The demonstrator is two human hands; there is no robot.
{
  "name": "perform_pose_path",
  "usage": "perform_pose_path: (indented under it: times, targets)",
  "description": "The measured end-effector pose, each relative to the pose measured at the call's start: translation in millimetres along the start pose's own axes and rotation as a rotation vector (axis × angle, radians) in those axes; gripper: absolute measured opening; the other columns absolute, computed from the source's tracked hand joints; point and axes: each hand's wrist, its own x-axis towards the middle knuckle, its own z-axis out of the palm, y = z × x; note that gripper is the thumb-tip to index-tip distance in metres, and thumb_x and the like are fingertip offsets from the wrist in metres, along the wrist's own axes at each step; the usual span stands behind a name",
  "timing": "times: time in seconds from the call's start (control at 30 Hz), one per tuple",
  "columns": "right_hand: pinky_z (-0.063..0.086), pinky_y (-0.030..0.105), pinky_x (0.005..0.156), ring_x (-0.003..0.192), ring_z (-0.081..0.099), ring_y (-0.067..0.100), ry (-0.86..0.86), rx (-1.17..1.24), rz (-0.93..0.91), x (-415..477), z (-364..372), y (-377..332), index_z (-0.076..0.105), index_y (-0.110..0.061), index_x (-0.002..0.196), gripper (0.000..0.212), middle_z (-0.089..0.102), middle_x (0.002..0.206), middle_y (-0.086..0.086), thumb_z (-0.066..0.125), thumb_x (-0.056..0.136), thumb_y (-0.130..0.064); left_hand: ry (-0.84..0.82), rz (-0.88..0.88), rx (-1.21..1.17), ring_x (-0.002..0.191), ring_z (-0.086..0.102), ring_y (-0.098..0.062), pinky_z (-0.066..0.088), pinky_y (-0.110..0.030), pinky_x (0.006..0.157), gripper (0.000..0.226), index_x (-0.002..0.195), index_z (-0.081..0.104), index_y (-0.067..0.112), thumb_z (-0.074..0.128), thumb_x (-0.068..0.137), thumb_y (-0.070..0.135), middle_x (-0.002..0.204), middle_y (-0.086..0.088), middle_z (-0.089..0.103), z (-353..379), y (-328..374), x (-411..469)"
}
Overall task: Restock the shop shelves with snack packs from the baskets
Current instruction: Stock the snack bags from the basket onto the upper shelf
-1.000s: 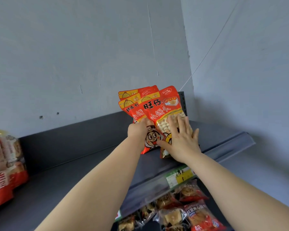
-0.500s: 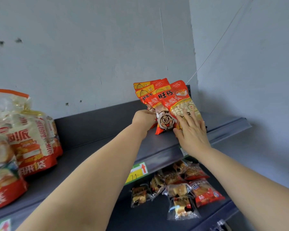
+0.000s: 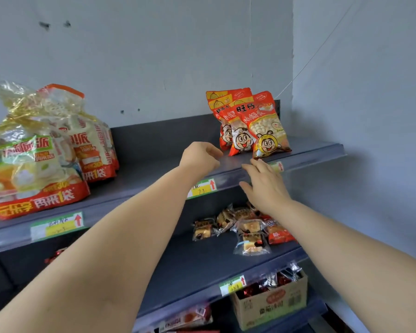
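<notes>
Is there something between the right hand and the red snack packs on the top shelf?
Nothing visible. The right hand hovers just before the red snack packs; only the bare edge of the top shelf lies between.

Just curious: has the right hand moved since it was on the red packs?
Yes: the right hand has pulled back off the red packs, toward the person, past the shelf edge.
</notes>
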Motion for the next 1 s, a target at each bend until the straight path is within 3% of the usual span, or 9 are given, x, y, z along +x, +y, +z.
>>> perform_pose_path:
  times: [0.23,0.37,0.57,0.73,0.83,0.93,1.0]
  targets:
    - [0.023,0.044,0.116,0.148,0.016,0.024,-0.188,0.050,-0.072,-73,4,-22,0.037,-0.019,0.147,0.051,0.028,0.157,0.006,0.047,0.100,-0.036,0.018,-0.212,0.037,0.098,0.062,-0.015,0.049,-0.026,0.084,0.018,0.100,0.074,0.022,0.068,0.087,0.010,0.104,0.002,0.068,-6,-27,-90]
    - [0.028,0.042,0.112,0.145,0.023,0.025,-0.296,0.068,-0.135,-120,15,-37,0.042,-0.019,0.143,0.047,0.032,0.155,0.005,0.048,0.099,-0.036,-0.071,-0.378,0.083,0.101,0.063,-0.018,0.051,-0.029,0.090,0.021,0.103,0.072,0.022,0.074,0.084,0.012,0.104,0.001,0.067,-5,-54,-153]
    - [0.033,0.043,0.108,0.140,0.030,0.025,-0.501,0.143,-0.202,-188,41,-81,0.042,-0.020,0.143,0.047,0.032,0.154,0.003,0.047,0.100,-0.037,-0.154,-0.585,0.109,0.103,0.063,-0.020,0.051,-0.030,0.088,0.028,0.113,0.071,0.014,0.075,0.085,0.014,0.108,0.000,0.067,-14,-102,-251]
    - [0.039,0.042,0.103,0.135,0.036,0.025,-0.675,0.165,-0.304,-236,74,-124,0.045,-0.019,0.141,0.044,0.037,0.149,0.004,0.044,0.100,-0.037,-0.072,-0.746,0.115,0.110,0.061,-0.022,0.050,-0.032,0.096,0.028,0.119,0.070,0.012,0.067,0.091,0.016,0.115,-0.002,0.065,-32,-155,-320]
    - [0.042,0.041,0.101,0.131,0.042,0.025,-0.773,0.172,-0.340,-256,97,-149,0.049,-0.017,0.138,0.043,0.043,0.144,0.003,0.047,0.099,-0.036,-0.088,-0.841,0.125,0.103,0.066,-0.026,0.055,-0.039,0.094,0.019,0.107,0.073,0.011,0.064,0.090,0.012,0.109,-0.007,0.070,-47,-191,-353]
    - [0.042,0.041,0.102,0.130,0.044,0.025,-0.857,0.176,-0.361,-270,123,-175,0.047,-0.017,0.139,0.045,0.044,0.144,0.004,0.049,0.098,-0.036,-0.094,-0.859,0.135,0.087,0.061,-0.019,0.052,-0.028,0.081,0.016,0.081,0.068,0.022,0.064,0.090,0.009,0.089,-0.001,0.068,-66,-227,-379]
    - [0.043,0.041,0.101,0.129,0.044,0.025,-0.912,0.166,-0.366,-279,142,-194,0.047,-0.017,0.139,0.045,0.045,0.143,0.004,0.050,0.098,-0.036,-0.091,-0.915,0.159,0.087,0.057,-0.018,0.047,-0.026,0.079,0.009,0.091,0.071,0.018,0.064,0.091,0.012,0.091,0.000,0.063,-80,-254,-393]
